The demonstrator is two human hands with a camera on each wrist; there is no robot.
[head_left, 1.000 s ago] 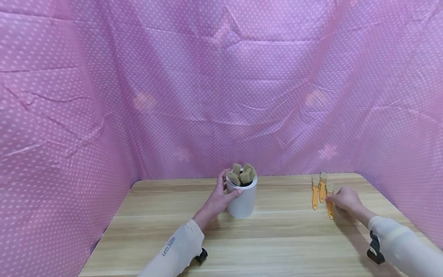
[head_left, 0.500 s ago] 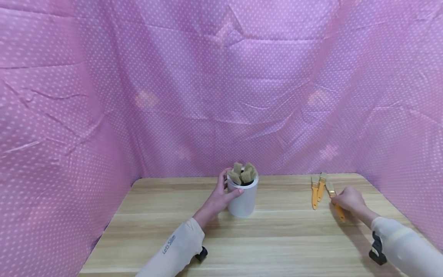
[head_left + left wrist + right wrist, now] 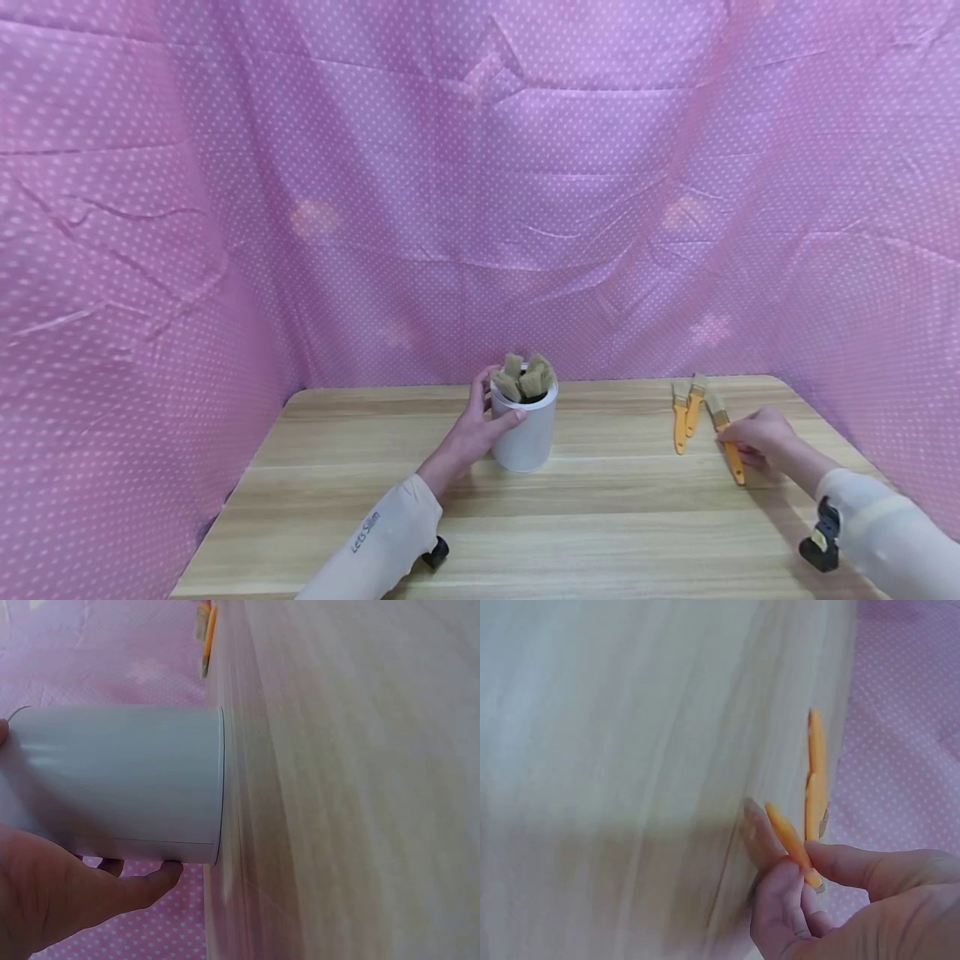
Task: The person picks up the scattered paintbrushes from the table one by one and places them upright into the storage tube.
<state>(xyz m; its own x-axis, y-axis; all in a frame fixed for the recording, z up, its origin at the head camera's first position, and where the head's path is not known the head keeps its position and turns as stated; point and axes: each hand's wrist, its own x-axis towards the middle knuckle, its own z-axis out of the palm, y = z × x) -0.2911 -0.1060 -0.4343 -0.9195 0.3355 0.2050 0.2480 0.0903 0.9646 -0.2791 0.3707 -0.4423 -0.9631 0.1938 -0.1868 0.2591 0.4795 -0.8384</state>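
Observation:
My left hand [image 3: 472, 429] grips a white cylindrical can [image 3: 523, 437] that stands upright on the table, thumb across its near side and fingers around the left. Several brush heads with tan bristles [image 3: 534, 379] stick out of its top. On the right, my right hand [image 3: 757, 437] pinches the orange handle of a flat paintbrush [image 3: 731, 457] between thumb and fingers, bristles pointing away from me. In the right wrist view the handle [image 3: 787, 836] is tilted over the tabletop. Just left of it lie two more orange-handled paintbrushes, one nearer [image 3: 680, 423] and one farther [image 3: 695, 408].
The light wood table [image 3: 600, 517] has rounded far corners. Pink dotted cloth [image 3: 480, 208] hangs behind it and along both sides. Between the can and the paintbrushes is a stretch of bare tabletop.
My right hand has pinched the rightmost paintbrush and swung its handle end to the right, apart from the other two. The left hand and the can have stayed in place.

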